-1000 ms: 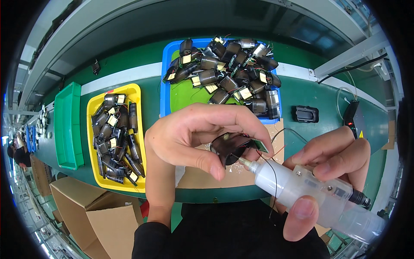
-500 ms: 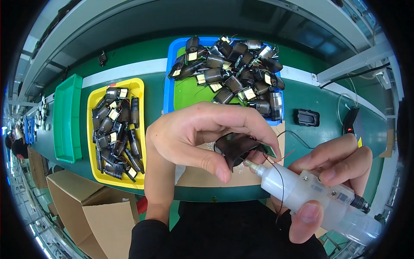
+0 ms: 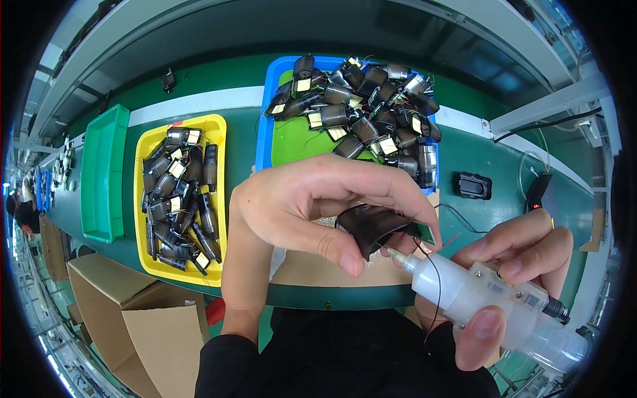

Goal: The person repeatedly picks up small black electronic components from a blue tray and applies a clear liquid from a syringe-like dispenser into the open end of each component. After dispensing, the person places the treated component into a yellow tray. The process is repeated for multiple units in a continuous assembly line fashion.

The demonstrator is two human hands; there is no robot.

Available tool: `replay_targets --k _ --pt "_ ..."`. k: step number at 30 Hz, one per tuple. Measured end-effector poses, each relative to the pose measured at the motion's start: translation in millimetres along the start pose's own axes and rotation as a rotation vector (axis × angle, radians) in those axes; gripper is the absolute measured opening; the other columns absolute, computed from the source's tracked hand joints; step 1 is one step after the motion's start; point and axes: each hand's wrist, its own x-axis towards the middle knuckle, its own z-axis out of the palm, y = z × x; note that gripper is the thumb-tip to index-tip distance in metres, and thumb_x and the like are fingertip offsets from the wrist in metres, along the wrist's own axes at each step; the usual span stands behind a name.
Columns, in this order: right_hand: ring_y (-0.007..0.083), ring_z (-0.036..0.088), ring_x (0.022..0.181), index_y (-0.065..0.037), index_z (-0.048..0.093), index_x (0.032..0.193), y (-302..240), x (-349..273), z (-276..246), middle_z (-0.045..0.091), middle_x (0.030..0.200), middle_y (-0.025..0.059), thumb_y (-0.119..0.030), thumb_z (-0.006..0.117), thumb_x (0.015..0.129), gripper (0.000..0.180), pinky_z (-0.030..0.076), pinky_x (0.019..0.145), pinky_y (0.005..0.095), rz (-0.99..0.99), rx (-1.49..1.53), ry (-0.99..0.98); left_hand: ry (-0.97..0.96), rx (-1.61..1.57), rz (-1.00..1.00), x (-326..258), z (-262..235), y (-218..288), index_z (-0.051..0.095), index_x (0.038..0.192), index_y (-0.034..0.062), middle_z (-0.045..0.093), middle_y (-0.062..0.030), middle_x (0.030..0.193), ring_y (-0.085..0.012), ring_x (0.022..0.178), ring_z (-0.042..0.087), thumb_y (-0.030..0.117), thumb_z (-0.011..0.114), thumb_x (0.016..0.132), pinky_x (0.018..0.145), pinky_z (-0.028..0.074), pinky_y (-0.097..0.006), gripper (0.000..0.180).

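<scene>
My left hand (image 3: 292,202) is closed around a dark, shrink-wrapped battery pack (image 3: 371,229), its open end tilted toward the right. A small green circuit board (image 3: 424,233) sits at that end, and thin black and red wires trail from it. My right hand (image 3: 531,259) grips a translucent white glue dispenser (image 3: 451,288) with a clear block and black fitting on its side. The dispenser's narrow tip points up-left at the pack's open end; whether it touches the inside I cannot tell. Both hands are above the table's front edge.
Behind my hands, a blue tray (image 3: 261,142) holds many similar packs. More lie in a yellow tray (image 3: 139,222) to the left, beside a green tray (image 3: 103,176). Below stands an open cardboard box (image 3: 166,335). A black plastic holder (image 3: 472,186) rests at right, under a metal frame.
Both hands, with the pack and dispenser, appear slightly farther right. The dispenser tip stays close to the pack's open end. Both grips are unchanged.
</scene>
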Motion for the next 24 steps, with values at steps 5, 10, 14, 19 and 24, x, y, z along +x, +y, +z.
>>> replay_targets --k 5,10,14,19,24 --pt "0.0139 0.049 0.048 0.0 0.032 0.088 -1 -2 -1 0.044 0.084 0.0167 -0.026 0.068 0.07 0.048 0.048 0.048 0.0196 0.004 0.002 0.012 -0.029 0.01 0.003 1 -2 -1 0.044 0.112 -0.0167 0.054 -0.0251 0.109 -0.0295 0.1 0.053 0.023 0.07 0.077 0.081 0.046 -0.035 0.058" --pt "0.0137 0.049 0.048 0.0 0.032 0.088 0 -4 0 0.044 0.084 0.0167 -0.026 0.068 0.07 0.048 0.048 0.048 0.0198 0.024 0.026 0.049 -0.038 0.042 0.014 0 -2 0 0.044 0.112 -0.0165 0.054 -0.0245 0.109 -0.0297 0.1 0.053 0.024 0.069 0.078 0.082 0.045 -0.036 0.058" --pt "0.0142 0.049 0.047 0.0 0.032 0.088 1 -2 -1 0.043 0.084 0.017 -0.025 0.067 0.071 0.047 0.048 0.048 0.0202 -0.012 0.006 0.02 -0.028 0.014 0.012 0 -1 -1 0.045 0.112 -0.0164 0.054 -0.0247 0.108 -0.0297 0.1 0.053 0.023 0.07 0.078 0.082 0.045 -0.036 0.058" --pt "0.0145 0.05 0.048 0.0 0.031 0.088 2 -4 0 0.043 0.085 0.0175 -0.024 0.066 0.072 0.046 0.049 0.049 0.0201 -0.017 0.079 0.044 -0.025 0.004 0.036 1 -1 -1 0.045 0.111 -0.0165 0.054 -0.0251 0.108 -0.0299 0.1 0.053 0.023 0.07 0.077 0.081 0.045 -0.036 0.058" --pt "0.0127 0.046 0.052 0.0 0.03 0.088 -12 -4 2 0.043 0.085 0.016 -0.027 0.065 0.073 0.047 0.044 0.054 0.0187 0.142 0.053 0.095 -0.02 0.047 0.024 3 0 1 0.045 0.112 -0.0164 0.053 -0.0243 0.109 -0.0279 0.099 0.053 0.023 0.07 0.077 0.077 0.047 -0.035 0.059"
